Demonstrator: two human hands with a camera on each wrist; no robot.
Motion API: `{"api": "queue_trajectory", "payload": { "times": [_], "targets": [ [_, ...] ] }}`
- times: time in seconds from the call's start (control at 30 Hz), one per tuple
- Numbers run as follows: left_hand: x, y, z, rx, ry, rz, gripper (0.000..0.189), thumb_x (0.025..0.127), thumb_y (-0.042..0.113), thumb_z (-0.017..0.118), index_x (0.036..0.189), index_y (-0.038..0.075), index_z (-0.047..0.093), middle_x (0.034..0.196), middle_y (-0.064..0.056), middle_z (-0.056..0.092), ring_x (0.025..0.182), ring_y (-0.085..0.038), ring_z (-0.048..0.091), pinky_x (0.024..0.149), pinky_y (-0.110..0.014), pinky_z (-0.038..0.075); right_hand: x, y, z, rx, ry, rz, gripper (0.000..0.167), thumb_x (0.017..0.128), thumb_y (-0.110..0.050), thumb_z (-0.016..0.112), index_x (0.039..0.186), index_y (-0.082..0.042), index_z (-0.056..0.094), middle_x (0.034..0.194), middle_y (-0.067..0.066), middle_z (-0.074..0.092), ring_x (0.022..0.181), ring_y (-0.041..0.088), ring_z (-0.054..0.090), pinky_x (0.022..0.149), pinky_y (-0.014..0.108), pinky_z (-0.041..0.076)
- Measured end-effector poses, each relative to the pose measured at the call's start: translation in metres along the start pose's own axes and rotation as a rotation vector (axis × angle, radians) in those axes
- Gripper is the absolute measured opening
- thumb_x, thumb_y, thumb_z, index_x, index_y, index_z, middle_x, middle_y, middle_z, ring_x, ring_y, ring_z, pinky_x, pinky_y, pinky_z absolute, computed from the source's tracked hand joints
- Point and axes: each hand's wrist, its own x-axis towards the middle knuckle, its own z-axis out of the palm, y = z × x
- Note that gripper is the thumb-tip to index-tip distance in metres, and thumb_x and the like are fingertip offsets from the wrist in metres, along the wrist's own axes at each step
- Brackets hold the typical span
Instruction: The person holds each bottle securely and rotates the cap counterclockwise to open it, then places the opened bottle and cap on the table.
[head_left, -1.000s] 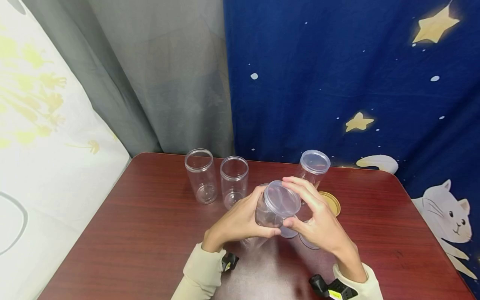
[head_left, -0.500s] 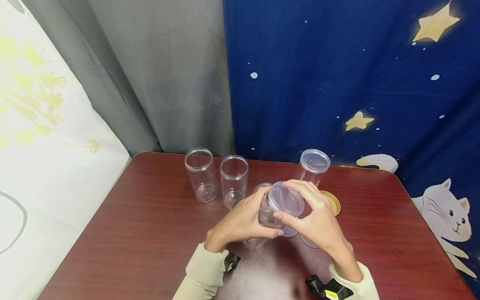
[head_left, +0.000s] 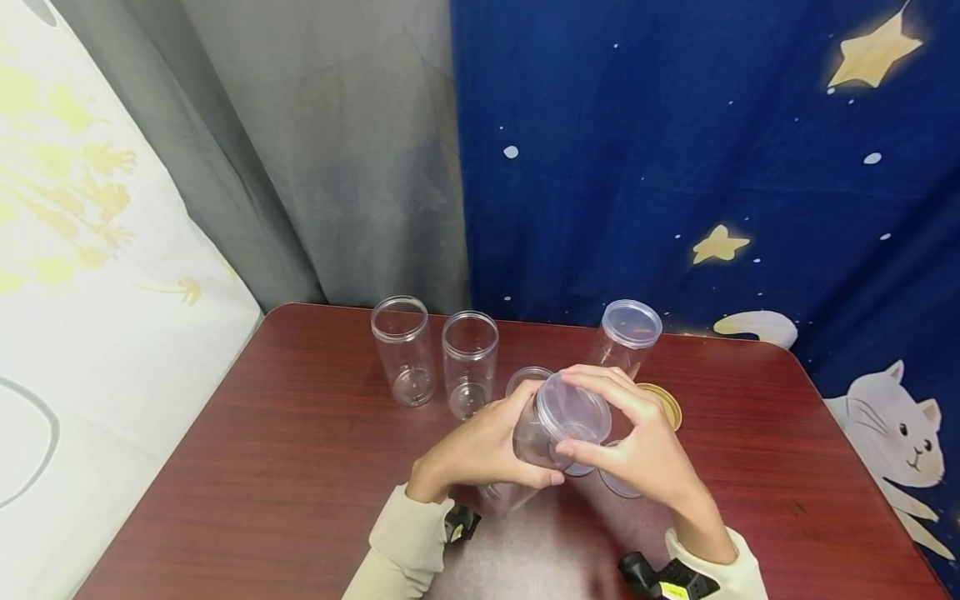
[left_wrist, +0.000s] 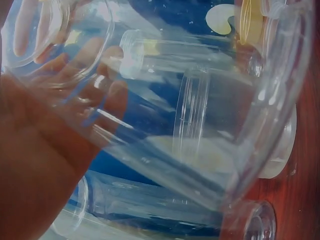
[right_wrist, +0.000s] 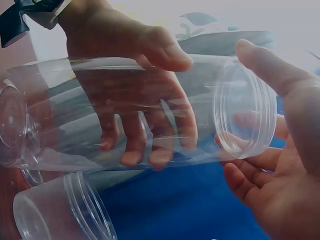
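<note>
A tall clear plastic jar (head_left: 529, 439) is held above the table, tilted with its lidded end up toward the head camera. My left hand (head_left: 476, 446) grips the jar's body, thumb on the near side and fingers wrapped behind, as the right wrist view shows through the clear wall. At the top end my right hand (head_left: 645, 450) holds the rim of the clear lid (head_left: 576, 410), thumb on the near edge and fingers over the far edge. The jar looks empty inside. Behind the left hand, the rim of another jar (head_left: 528, 377) shows, its body mostly hidden.
Two uncapped clear jars (head_left: 401, 354) stand upright at the back left of the brown table (head_left: 247, 467). A lidded jar (head_left: 630, 329) is at the back right, with a gold lid (head_left: 666, 406) in front of it. Clear lids (head_left: 619, 483) lie beneath the right hand.
My right thumb and fingers have shifted around the lid's edge, the thumb moving left and then slightly back. The jar has moved a little right and lower; my left hand keeps its grip.
</note>
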Motion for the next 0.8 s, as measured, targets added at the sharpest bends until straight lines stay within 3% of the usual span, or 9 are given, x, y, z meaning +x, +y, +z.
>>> {"api": "queue_trajectory", "payload": {
  "times": [0.33, 0.53, 0.67, 0.8],
  "targets": [
    [-0.0003, -0.0001, 0.0009, -0.014, -0.013, -0.004, 0.088, 0.071, 0.040, 0.087, 0.142, 0.028, 0.037, 0.117, 0.006, 0.064, 0.102, -0.004, 0.061, 0.090, -0.026, 0.050, -0.0015, 0.0010, -0.0052, 0.066, -0.087, 0.026, 0.073, 0.066, -0.004, 0.090, 0.133, -0.008, 0.060, 0.137, 0.010, 0.058, 0.129, 0.017, 0.051, 0.104, 0.020, 0.040],
    [0.0016, 0.0027, 0.0023, 0.103, 0.090, -0.049, 0.088, 0.071, 0.049, 0.085, 0.142, 0.025, 0.038, 0.120, 0.008, 0.062, 0.105, -0.005, 0.060, 0.090, -0.031, 0.051, -0.0028, 0.0012, -0.0044, -0.085, -0.072, 0.171, 0.079, 0.076, -0.016, 0.086, 0.145, -0.016, 0.048, 0.143, 0.003, 0.054, 0.128, 0.011, 0.051, 0.101, 0.015, 0.039],
    [0.0033, 0.0050, 0.0038, 0.165, 0.129, -0.061, 0.092, 0.070, 0.051, 0.084, 0.144, 0.025, 0.037, 0.122, 0.007, 0.061, 0.106, -0.007, 0.060, 0.089, -0.032, 0.052, -0.0029, 0.0025, -0.0017, -0.156, -0.038, 0.192, 0.077, 0.073, -0.027, 0.087, 0.141, -0.017, 0.052, 0.136, -0.001, 0.058, 0.122, 0.016, 0.054, 0.099, 0.014, 0.038],
    [0.0041, 0.0056, 0.0055, 0.202, 0.136, -0.064, 0.090, 0.071, 0.054, 0.082, 0.144, 0.024, 0.038, 0.121, 0.007, 0.060, 0.104, -0.007, 0.060, 0.086, -0.031, 0.052, -0.0021, -0.0014, 0.0027, -0.218, 0.021, 0.219, 0.071, 0.072, -0.027, 0.088, 0.135, -0.018, 0.058, 0.130, -0.003, 0.062, 0.117, 0.016, 0.058, 0.097, 0.013, 0.038]
  ]
}}
